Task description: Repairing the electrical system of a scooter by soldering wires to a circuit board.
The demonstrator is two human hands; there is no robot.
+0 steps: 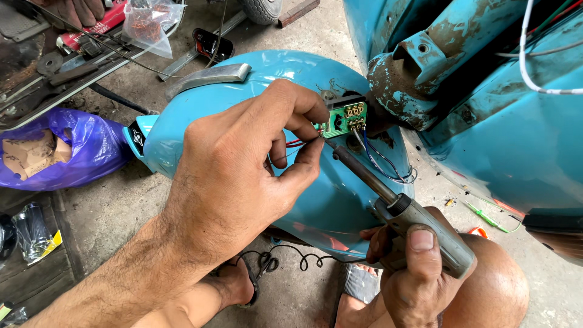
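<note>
The blue scooter body (498,121) fills the upper right of the frame. The detached blue side panel (316,194) lies across the centre, on the concrete floor (121,206). A purple plastic bag (79,146) sits at the left edge.

The left hand (243,164), centre frame, has its grip closed on a thin red wire (296,143), pinched between thumb and fingertips. The right hand (419,273), lower right, has its grip closed around the handle of a soldering iron (395,206).

The small green circuit board (344,119) stands at upper centre, just beside the left fingertips. The iron tip meets the wire end at the board's lower left edge.

Hazards, as a judgement: the hot tip lies very near the left thumb, so a slip could burn it. Excess dwell could lift a board pad or melt insulation on the blue wires (388,167) just below. The barrel could also mar the panel paint.
</note>
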